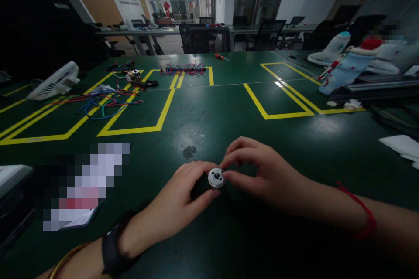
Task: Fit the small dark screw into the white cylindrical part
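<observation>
Guide: Your left hand holds a small, round metal part between thumb and forefinger, above the near middle of the green table. Its pale, round face shows dark holes.

Companion: And your right hand?

Guide: Its thumb and forefinger are drawn narrow, tips at the right edge of that part. I cannot tell whether they grip it too. You wear a dark wristband on the left wrist and a red string on the right.

Companion: What lies around your hands?

Guide: Near left is a flat object, partly blurred out by pixels. Farther left, loose coloured wires cross yellow tape outlines, just beside a white fan. Far off, near the middle, lie a tangle of red and blue wires and an orange screwdriver.

Companion: And to your right?

Guide: More yellow tape marks the table. Beyond it, at the far right, are a light blue container with a red top and another white fan. Nearer, white paper lies at the right edge.
</observation>
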{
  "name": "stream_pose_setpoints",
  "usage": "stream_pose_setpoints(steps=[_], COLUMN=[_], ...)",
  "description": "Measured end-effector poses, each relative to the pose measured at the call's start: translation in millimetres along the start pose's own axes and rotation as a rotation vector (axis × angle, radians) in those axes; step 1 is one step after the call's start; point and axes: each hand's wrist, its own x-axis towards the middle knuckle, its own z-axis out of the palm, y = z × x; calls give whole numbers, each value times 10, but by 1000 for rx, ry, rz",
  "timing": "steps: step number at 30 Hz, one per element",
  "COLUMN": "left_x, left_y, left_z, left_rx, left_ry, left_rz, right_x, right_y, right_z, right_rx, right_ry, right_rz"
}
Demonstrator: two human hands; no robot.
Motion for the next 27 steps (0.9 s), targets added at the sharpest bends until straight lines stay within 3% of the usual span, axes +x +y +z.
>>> stream_pose_setpoints(steps=[5,11,19,22,27], left_x=[8,21,24,27,20], left_y=[-1,4,17,24,13], left_z=[-11,-15,-24,-24,-9], left_rx=[0,4,-4,-2,5], left_ry=[-11,-5,-15,-18,3], left_rz=[2,6,1,-8,3], right_x=[54,38,10,-71,-279], right_y=[-41,-15,-63,30,373], right_z=[56,82,35,-38,-40], right_rx=[-83,-26,-28,120,536], right_ry=[-27,34,-28,5,148], right_rz=[-17,-29,7,116,464])
